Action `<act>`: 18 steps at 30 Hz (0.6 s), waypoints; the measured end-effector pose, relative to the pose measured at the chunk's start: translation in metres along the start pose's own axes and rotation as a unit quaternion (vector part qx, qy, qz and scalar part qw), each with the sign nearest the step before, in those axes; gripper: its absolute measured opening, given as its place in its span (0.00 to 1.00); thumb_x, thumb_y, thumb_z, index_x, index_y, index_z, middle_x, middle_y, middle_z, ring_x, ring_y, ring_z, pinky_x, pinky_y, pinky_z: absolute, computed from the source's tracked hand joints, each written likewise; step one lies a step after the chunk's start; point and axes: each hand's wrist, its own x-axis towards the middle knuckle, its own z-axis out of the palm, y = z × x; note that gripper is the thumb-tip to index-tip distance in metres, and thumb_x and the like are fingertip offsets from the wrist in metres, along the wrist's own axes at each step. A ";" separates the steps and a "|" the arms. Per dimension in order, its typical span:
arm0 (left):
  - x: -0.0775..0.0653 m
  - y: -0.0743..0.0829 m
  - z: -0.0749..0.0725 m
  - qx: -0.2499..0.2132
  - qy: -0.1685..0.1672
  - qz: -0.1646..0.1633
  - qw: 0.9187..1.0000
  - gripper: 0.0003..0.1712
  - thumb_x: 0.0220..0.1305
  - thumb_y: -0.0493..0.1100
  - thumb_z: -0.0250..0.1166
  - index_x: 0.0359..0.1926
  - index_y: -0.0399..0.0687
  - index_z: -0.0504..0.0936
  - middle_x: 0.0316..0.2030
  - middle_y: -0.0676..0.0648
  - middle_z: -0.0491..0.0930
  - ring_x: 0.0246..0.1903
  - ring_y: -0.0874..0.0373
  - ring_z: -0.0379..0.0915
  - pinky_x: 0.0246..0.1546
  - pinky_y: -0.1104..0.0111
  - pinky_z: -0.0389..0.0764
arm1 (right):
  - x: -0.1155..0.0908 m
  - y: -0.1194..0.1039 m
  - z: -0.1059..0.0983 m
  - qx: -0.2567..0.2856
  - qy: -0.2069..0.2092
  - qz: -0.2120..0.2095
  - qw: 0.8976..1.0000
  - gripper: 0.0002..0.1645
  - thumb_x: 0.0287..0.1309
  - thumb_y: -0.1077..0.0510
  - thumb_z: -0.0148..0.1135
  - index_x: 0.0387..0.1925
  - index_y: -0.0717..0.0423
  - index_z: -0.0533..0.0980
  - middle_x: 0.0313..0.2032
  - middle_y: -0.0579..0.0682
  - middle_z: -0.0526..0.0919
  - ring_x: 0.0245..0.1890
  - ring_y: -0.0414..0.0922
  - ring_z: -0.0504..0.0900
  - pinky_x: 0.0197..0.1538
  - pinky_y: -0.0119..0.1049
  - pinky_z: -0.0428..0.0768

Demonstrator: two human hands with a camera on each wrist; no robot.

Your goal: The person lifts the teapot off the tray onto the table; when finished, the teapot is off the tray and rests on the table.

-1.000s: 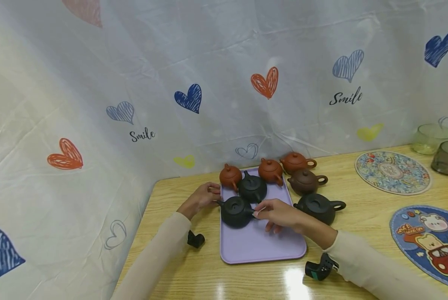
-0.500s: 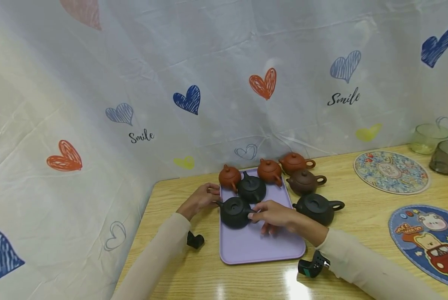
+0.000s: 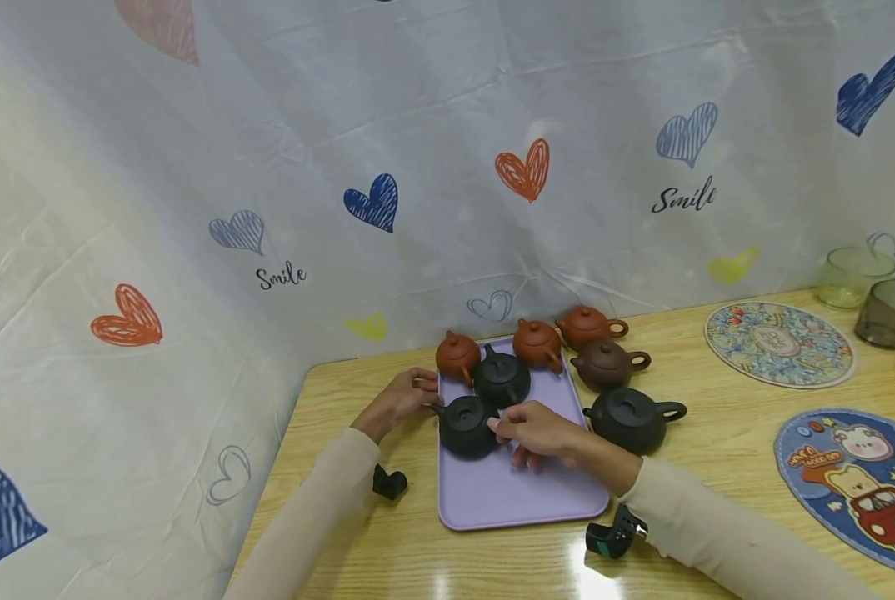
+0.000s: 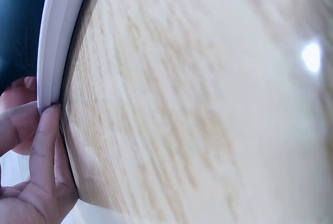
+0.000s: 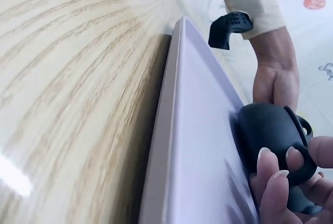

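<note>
My right hand pinches the handle of a black teapot, which sits on the lilac tray by its left rim, spout leftward. In the right wrist view the thumb and fingers close round the dark handle loop. At the tray's left edge my left hand holds the rim between its fingertips, right by that teapot's spout. Behind stands a second black teapot, flanked by a small red teapot and another red teapot.
Right of the tray stand a red teapot, a brown teapot and a black teapot in a line. Farther right lie a floral round mat and a blue cartoon mat. Glass cups stand at the far right.
My right hand has shifted a little left, closer in to the black teapot, and now covers its handle in the head view. The left hand stays at the tray rim.
</note>
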 end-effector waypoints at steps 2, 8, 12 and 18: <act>0.000 0.000 0.000 -0.001 0.001 -0.001 1.000 0.24 0.67 0.28 0.61 0.62 0.33 0.70 0.54 0.36 0.74 0.39 0.56 0.78 0.45 0.64 0.86 | 0.000 0.000 0.001 0.000 0.006 -0.004 1.000 0.21 0.73 0.48 0.56 0.36 0.62 0.80 0.37 0.53 0.82 0.22 0.42 0.79 0.21 0.32 0.73; -0.001 0.000 0.000 0.000 0.003 -0.002 1.000 0.25 0.65 0.28 0.63 0.62 0.33 0.70 0.54 0.36 0.74 0.40 0.56 0.79 0.46 0.64 0.85 | -0.003 -0.001 -0.002 0.005 0.010 -0.013 1.000 0.21 0.72 0.49 0.56 0.35 0.63 0.80 0.35 0.53 0.81 0.23 0.42 0.79 0.23 0.32 0.74; -0.001 0.000 0.000 -0.003 0.005 -0.007 1.000 0.26 0.63 0.27 0.64 0.62 0.34 0.71 0.53 0.37 0.75 0.40 0.55 0.80 0.46 0.63 0.85 | -0.007 -0.004 -0.005 0.004 0.002 -0.022 1.000 0.21 0.72 0.48 0.56 0.36 0.64 0.80 0.35 0.53 0.81 0.25 0.42 0.80 0.24 0.32 0.76; 0.000 -0.001 0.000 -0.004 0.001 -0.005 1.000 0.27 0.63 0.26 0.64 0.63 0.33 0.69 0.55 0.34 0.75 0.42 0.53 0.81 0.50 0.59 0.85 | -0.014 -0.008 -0.009 0.009 -0.012 -0.030 0.999 0.22 0.71 0.47 0.58 0.36 0.64 0.80 0.36 0.55 0.80 0.26 0.43 0.80 0.25 0.33 0.76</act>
